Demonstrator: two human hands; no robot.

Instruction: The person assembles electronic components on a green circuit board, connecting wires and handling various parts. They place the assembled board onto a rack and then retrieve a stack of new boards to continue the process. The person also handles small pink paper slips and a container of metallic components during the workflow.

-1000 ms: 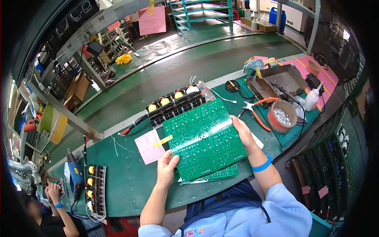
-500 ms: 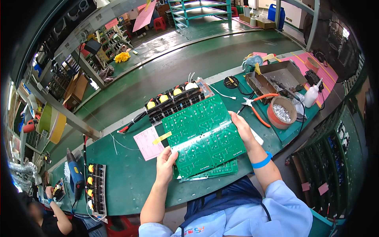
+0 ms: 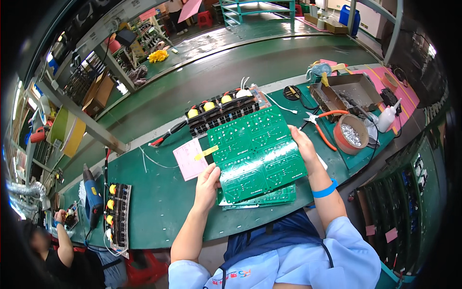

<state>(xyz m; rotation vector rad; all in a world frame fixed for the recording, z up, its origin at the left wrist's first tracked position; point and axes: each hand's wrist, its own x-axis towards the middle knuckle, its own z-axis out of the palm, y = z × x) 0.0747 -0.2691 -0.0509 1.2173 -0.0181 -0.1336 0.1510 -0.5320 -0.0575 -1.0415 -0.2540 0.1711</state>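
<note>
A green printed circuit board (image 3: 255, 161) is held tilted above the bench between my two hands. My left hand (image 3: 208, 182) pinches its left edge, thumb on the upper face. My right hand (image 3: 303, 143) grips the opposite edge, with most of its fingers hidden underneath. Glare crosses the board's face, which is dotted with solder joints. Below it lie more green boards (image 3: 285, 196), mostly covered. A yellow strip (image 3: 207, 152) sits at the left edge, over a pink paper slip (image 3: 186, 164). Just behind stands an assembly with yellow-topped parts (image 3: 224, 113) and black housings.
Orange-handled pliers (image 3: 325, 132), a tub of small metal pieces (image 3: 350, 135), a metal tray (image 3: 356, 91) and a white squeeze bottle (image 3: 387, 118) are at right. At left are a blue heat gun (image 3: 91, 190), another yellow-topped assembly (image 3: 118, 214) and a co-worker's arm (image 3: 63, 238).
The whole view has shifted, so the bench things appear farther right and higher. The circuit board stays in both hands; the glare on it has changed shape.
</note>
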